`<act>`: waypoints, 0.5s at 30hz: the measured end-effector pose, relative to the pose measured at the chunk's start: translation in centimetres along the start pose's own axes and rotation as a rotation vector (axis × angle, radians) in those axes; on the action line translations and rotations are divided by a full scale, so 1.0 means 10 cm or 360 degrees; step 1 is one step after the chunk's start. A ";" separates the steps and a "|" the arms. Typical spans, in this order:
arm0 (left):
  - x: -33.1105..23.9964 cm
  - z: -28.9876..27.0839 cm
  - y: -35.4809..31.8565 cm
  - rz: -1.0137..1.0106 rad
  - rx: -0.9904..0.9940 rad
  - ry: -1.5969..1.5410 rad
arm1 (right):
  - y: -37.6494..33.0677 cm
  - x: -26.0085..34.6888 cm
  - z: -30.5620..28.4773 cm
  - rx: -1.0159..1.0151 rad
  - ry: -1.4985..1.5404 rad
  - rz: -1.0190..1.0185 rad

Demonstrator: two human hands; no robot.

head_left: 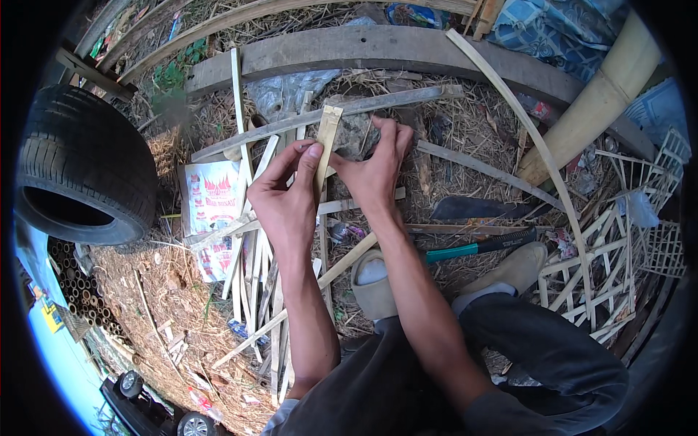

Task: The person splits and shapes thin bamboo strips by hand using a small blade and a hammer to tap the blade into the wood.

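Pinching a bamboo strip [327, 138] upright between my hands | left hand [287, 192] closed on its lower part, thumb and fingers | right hand [374, 167] gripping beside it | loose slats [251, 269] below | tyre [80, 167] left, plank [378, 47] beyond.

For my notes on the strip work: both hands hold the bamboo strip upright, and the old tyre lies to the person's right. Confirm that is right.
Not quite. The head view shows the left hand and right hand holding the bamboo strip upright, but the old tyre lies to the person's left, not right.
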State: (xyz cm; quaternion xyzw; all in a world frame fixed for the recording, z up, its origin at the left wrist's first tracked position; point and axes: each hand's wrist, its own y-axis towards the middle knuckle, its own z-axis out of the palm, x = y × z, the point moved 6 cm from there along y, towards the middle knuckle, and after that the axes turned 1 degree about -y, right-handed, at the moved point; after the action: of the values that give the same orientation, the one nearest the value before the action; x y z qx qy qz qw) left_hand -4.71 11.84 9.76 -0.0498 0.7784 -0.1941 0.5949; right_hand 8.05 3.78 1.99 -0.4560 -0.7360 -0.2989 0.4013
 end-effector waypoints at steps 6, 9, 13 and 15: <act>0.00 0.20 -0.03 0.0106 0.0100 -0.0027 | -0.05 -0.10 -0.51 0.0478 0.0000 -0.0305; 0.03 0.26 0.01 0.0234 0.0098 0.0040 | 0.17 -0.08 -0.67 0.0965 0.0109 -0.0240; -0.04 0.25 -0.01 0.0125 0.0030 0.0044 | 0.59 -0.07 -0.65 0.1280 0.0236 -0.0307; -0.04 0.16 0.02 0.0069 0.0022 0.0062 | 0.53 0.03 -0.71 0.1168 0.0246 -0.0393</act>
State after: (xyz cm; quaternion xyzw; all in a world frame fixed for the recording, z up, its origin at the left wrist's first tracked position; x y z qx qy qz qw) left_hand -3.02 11.74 9.70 -0.0250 0.7894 -0.1876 0.5840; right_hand 15.11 0.32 6.21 -0.1665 -0.8108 -0.0955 0.5529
